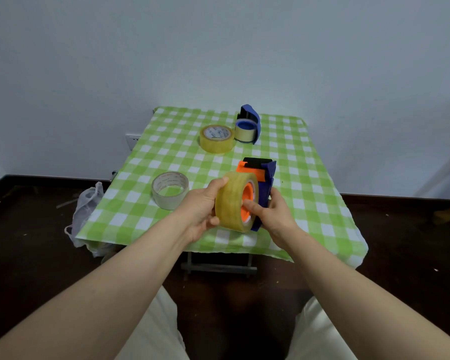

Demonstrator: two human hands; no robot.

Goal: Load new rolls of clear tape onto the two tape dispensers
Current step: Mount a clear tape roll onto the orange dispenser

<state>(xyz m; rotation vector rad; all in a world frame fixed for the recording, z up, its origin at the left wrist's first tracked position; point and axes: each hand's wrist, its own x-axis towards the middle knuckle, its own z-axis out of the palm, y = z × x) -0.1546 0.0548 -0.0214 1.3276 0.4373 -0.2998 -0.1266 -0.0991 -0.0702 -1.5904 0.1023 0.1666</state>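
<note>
Roll (230, 203) gripped in left hand (200, 206), half onto near dispenser (266, 178) held by right hand (276, 216); far dispenser (252, 118) seemingly loaded.

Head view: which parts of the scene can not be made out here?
All in the head view.
Blue dispenser in hand: its lower body is hidden by the held tape roll and the right hand.
Orange hub: the right thumb covers part, so the roll's seating is unclear.
Print inside the flat yellow roll: too small to read.
Plastic bag: partly behind the tablecloth; contents unclear.
</note>
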